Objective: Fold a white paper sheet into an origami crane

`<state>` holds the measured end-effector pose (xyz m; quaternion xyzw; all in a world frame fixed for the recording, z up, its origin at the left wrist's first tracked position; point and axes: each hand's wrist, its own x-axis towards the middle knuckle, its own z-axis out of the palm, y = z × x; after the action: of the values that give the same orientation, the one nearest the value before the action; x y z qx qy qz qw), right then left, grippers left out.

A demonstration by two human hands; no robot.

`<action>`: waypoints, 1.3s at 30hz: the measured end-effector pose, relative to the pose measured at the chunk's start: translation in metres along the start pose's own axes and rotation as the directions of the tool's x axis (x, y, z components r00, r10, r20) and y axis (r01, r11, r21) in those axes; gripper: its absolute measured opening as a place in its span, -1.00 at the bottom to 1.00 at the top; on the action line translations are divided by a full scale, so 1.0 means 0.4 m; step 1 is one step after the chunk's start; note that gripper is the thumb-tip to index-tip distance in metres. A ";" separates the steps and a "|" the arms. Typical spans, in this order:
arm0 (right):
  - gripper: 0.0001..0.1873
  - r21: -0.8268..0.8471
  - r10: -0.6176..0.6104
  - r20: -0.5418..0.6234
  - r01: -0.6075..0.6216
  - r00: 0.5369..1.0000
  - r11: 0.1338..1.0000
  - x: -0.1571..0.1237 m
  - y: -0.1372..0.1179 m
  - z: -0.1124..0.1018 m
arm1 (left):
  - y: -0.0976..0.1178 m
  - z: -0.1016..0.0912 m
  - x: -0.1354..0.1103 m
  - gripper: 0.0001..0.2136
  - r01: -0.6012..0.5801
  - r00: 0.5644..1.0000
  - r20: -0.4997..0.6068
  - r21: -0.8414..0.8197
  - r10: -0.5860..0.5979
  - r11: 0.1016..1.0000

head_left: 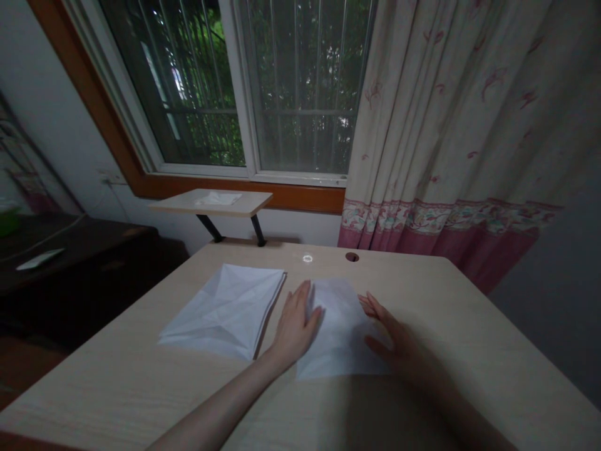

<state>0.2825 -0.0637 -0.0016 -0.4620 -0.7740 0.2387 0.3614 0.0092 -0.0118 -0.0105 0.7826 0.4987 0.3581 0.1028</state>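
Observation:
A white sheet of paper (340, 335) lies flat on the light wooden table (469, 326). My left hand (295, 326) rests flat on the sheet's left edge, fingers stretched out. My right hand (392, 335) lies flat on its right side, fingers apart. To the left sits a stack of creased white paper sheets (228, 310), untouched.
A small round hole (352, 257) and a shiny round cap (307, 257) mark the table's far edge. Behind it stand a small shelf (211, 203) under the window, a pink-hemmed curtain (446, 156) at the right and a dark sideboard (70, 250) at the left.

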 end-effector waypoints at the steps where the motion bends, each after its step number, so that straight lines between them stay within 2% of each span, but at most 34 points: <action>1: -0.27 0.020 0.007 0.009 -0.007 1.000 1.000 -0.003 -0.009 -0.009 | 0.000 -0.005 0.002 -0.49 -0.008 0.998 -0.063 -0.026 0.006 1.000; 4: -0.47 0.077 -0.005 0.056 0.000 0.998 0.997 -0.009 -0.031 -0.026 | 0.003 -0.031 0.007 -0.57 -0.085 0.988 -0.139 -0.116 0.069 0.990; 6: -0.53 0.140 0.018 0.067 -0.027 0.998 0.990 -0.010 -0.041 -0.027 | 0.007 -0.047 0.009 -0.61 -0.088 0.978 -0.202 -0.170 0.053 0.981; 13: -0.36 0.410 0.051 0.139 -0.105 0.989 0.906 -0.006 -0.061 -0.003 | 0.011 -0.051 0.010 -0.60 -0.067 0.965 -0.261 -0.340 -0.026 0.938; 18: -0.44 0.350 0.078 0.250 -0.165 0.965 0.922 -0.009 -0.061 0.001 | 0.016 -0.047 0.013 -0.62 0.000 0.963 -0.243 -0.424 -0.114 0.905; 21: -0.47 0.247 0.047 0.262 -0.114 0.964 0.962 -0.008 -0.050 0.007 | 0.017 -0.044 0.017 -0.65 0.033 0.978 -0.168 -0.469 -0.125 0.883; 23: -0.48 0.174 0.029 0.265 -0.077 0.964 0.982 -0.008 -0.040 0.013 | 0.015 -0.040 0.018 -0.69 0.036 0.991 -0.098 -0.464 -0.092 0.885; 28: -0.51 0.047 0.004 0.256 -0.017 0.967 0.999 -0.016 -0.006 0.031 | 0.013 -0.024 0.009 -0.74 -0.016 0.997 0.062 -0.292 0.036 0.956; 33: -0.51 -0.048 0.006 0.264 0.007 0.964 0.999 -0.024 0.013 0.047 | 0.016 -0.023 0.002 -0.70 -0.212 0.943 0.261 -0.011 0.207 0.977; 39: -0.54 -0.234 0.003 0.316 0.075 0.949 0.969 -0.009 -0.010 0.052 | 0.010 -0.014 -0.005 -0.60 -0.301 0.873 0.432 0.108 0.228 0.948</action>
<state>0.2654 -0.0695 -0.0130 -0.4446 -0.8532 0.2056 0.1789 0.0078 -0.0163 -0.0054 0.9074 0.3824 0.1505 0.0883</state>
